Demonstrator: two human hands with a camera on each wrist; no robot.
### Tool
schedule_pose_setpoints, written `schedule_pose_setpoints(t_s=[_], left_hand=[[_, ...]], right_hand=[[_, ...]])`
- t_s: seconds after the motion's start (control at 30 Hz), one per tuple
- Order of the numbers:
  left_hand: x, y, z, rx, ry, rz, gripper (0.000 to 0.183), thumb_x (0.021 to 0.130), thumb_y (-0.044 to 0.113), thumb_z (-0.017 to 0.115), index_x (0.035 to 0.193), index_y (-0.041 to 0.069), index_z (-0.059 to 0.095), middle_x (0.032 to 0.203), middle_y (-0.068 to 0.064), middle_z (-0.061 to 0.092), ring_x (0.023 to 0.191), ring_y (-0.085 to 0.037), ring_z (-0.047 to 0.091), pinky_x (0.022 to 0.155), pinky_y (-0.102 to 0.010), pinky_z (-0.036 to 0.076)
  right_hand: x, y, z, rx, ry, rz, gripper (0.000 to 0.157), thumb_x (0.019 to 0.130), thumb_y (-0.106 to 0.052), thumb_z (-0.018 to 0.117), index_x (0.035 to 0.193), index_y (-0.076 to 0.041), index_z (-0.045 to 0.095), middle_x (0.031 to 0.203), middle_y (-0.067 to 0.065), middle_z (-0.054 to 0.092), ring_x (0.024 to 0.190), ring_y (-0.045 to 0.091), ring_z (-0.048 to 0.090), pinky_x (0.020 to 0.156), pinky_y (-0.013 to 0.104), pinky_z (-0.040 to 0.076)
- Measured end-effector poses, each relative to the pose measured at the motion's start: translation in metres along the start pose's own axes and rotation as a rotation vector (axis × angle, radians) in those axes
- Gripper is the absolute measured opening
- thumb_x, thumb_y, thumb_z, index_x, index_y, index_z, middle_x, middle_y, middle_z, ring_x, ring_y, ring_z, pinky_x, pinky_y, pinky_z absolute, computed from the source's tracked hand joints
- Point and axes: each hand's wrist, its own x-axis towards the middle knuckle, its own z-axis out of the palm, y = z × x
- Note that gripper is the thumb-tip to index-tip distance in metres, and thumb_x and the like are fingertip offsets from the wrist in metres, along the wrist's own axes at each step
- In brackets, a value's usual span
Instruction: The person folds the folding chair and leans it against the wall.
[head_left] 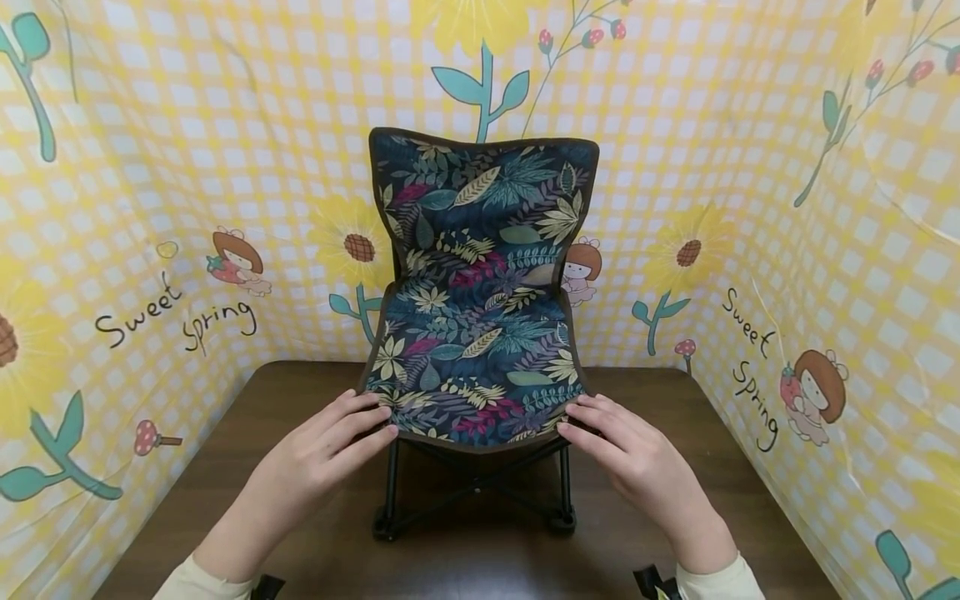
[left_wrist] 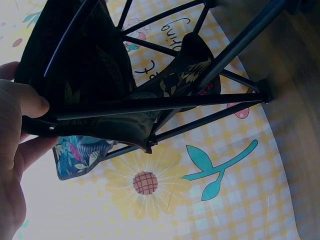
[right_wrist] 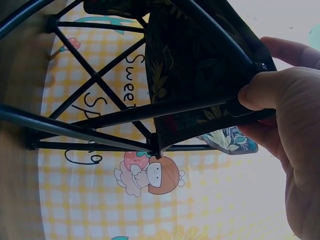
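Note:
A small folding chair (head_left: pixel 480 333) with dark leaf-print fabric stands unfolded on the brown table, its backrest at the far side. My left hand (head_left: pixel 318 454) grips the front left corner of the seat, fingers over the top edge. In the left wrist view its thumb (left_wrist: pixel 32 102) presses under the corner beside a black tube. My right hand (head_left: pixel 633 450) holds the front right corner the same way; the right wrist view has the thumb (right_wrist: pixel 260 92) beneath, by the tube joint. Crossed black legs (head_left: pixel 477 483) show below the seat.
The brown tabletop (head_left: pixel 300 533) extends around the chair. Yellow checked cloth (head_left: pixel 300 125) with printed flowers and figures rises behind and on both sides, close to the table edges. Dark straps sit at both wrists near the cream sleeves (head_left: pixel 206 579).

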Motion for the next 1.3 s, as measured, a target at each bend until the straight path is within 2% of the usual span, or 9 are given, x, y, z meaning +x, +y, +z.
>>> schedule_pose_setpoints(t_s=[0.5, 1.3], left_hand=[[0.0034, -0.0014, -0.0003, 0.004, 0.004, 0.011, 0.036, 0.110, 0.001, 0.038, 0.119, 0.001, 0.073, 0.119, -0.016, 0.071, 0.109, -0.038, 0.068, 0.121, -0.041, 0.037], [0.0078, -0.0016, -0.0020, 0.021, 0.005, 0.030, 0.037, 0.110, 0.000, 0.039, 0.118, 0.004, 0.074, 0.119, -0.016, 0.071, 0.108, -0.038, 0.068, 0.120, -0.043, 0.038]], right_hand=[[0.0036, 0.0007, 0.0004, -0.010, 0.000, 0.003, 0.034, 0.110, -0.007, 0.043, 0.120, -0.006, 0.075, 0.118, 0.015, 0.072, 0.108, 0.036, 0.071, 0.099, 0.047, 0.056], [0.0077, 0.0020, 0.0013, -0.024, 0.012, -0.013, 0.035, 0.110, -0.003, 0.042, 0.121, -0.007, 0.075, 0.119, 0.015, 0.072, 0.108, 0.037, 0.070, 0.100, 0.047, 0.056]])
